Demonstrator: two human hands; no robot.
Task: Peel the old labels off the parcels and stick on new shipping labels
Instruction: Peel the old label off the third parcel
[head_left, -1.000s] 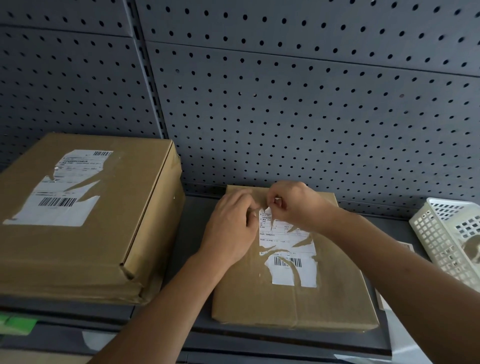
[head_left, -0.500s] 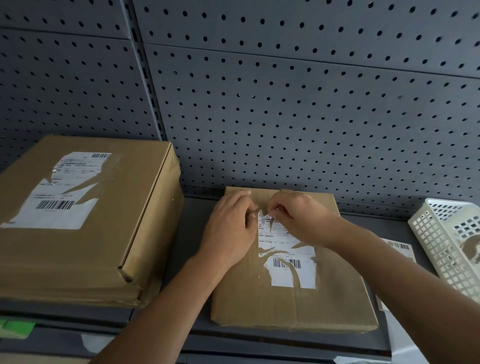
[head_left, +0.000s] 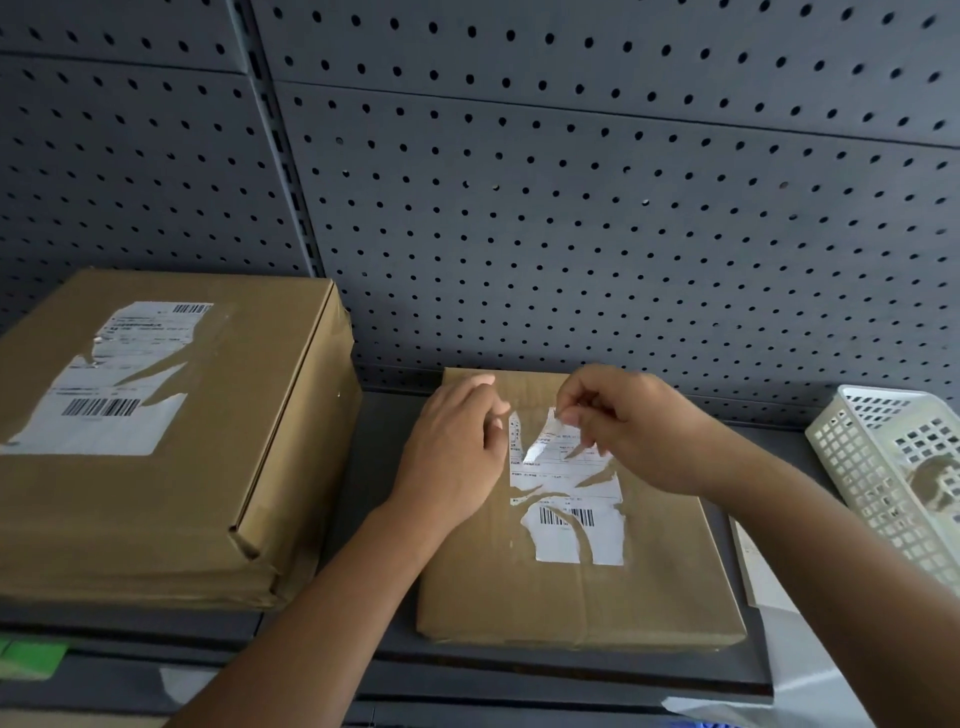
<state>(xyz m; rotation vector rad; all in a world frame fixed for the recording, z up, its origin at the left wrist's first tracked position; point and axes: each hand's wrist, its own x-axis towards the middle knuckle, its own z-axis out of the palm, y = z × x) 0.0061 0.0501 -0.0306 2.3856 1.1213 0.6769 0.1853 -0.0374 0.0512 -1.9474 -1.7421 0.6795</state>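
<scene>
A flat brown cardboard parcel (head_left: 571, 587) lies on the dark grey metal shelf (head_left: 571, 675), just below the centre of the view. On its top sits a torn white shipping label with a barcode (head_left: 569, 512), already ragged, with brown card showing through the gaps.

The right hand (head_left: 631, 428), at about 1 o'clock from the label's barcode, is pinched closed: thumb and forefinger grip a narrow strip of the label (head_left: 543, 439), which lifts off the parcel at a slant while its lower end is still stuck down. The left hand (head_left: 454, 457), at 9 o'clock from the strip, rests on the parcel's top with fingers curled loosely; it grips nothing that can be seen, and its fingertips lie just beside the label's left edge.

At 9 o'clock from the parcel, well apart from the hands, stands a larger brown cardboard box (head_left: 171, 441) bearing its own torn white label (head_left: 114, 384). At 3 o'clock a white plastic lattice basket (head_left: 883, 467) sits at the shelf's edge. A dark grey perforated panel (head_left: 571, 182) forms the back wall.
</scene>
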